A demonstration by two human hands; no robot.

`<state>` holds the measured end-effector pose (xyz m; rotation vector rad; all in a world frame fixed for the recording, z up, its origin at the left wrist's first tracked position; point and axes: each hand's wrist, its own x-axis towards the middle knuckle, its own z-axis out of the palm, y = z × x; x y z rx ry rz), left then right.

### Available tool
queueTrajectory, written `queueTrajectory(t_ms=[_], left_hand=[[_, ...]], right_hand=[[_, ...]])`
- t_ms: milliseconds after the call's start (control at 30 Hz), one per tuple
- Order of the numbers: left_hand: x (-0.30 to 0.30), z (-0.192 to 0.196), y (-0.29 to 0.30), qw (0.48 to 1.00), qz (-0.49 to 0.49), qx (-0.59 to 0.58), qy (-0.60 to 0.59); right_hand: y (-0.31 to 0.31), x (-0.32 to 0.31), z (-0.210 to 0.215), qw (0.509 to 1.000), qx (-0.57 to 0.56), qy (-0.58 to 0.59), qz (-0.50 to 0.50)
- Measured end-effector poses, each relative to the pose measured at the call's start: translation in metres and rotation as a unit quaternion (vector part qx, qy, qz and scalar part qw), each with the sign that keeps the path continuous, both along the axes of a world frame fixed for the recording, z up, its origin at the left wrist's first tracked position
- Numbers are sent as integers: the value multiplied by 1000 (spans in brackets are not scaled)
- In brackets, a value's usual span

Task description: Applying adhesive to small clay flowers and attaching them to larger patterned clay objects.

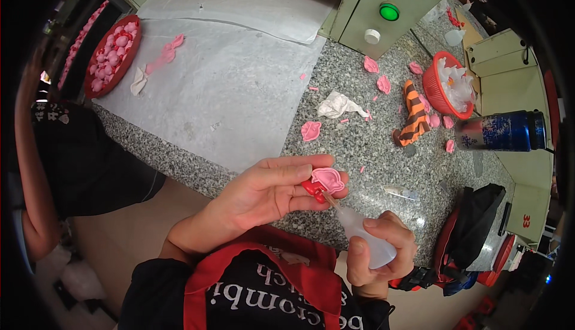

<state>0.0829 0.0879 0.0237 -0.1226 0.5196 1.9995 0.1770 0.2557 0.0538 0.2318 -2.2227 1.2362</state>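
My left hand (263, 189) is turned palm up, its thumb and fingers gripping a small pink molded piece (327, 179) with a raised rim. A glossy red bow-like part (315, 190) sits at the piece's lower left edge. In my right hand (389, 249) is a translucent white squeeze bottle (367, 239), thumb and fingers wrapped round its body. The bottle's thin nozzle points up and left, its tip at the red part; whether it touches cannot be told. Beyond my left fingers, a similar pink piece (311, 130) lies on the speckled counter.
A crumpled white tissue (338, 105), an orange-and-black striped cloth object (413, 114), a red basket (432, 84) and a blue bottle (500, 131) stand or lie on the counter (383, 168). White sheeting (239, 84) and a red bowl of pink pieces (136, 42) are leftward. Another person's arm (30, 168) shows far left.
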Motion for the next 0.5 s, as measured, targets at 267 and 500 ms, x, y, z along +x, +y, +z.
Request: queueTrajectory(t_ms=[267, 500], left_hand=[[0, 2, 0, 1000, -4, -15, -2], [0, 2, 0, 1000, -6, -13, -4]], right_hand=[[-1, -1, 0, 1000, -8, 2, -5], [-1, -1, 1, 1000, 2, 1, -4]])
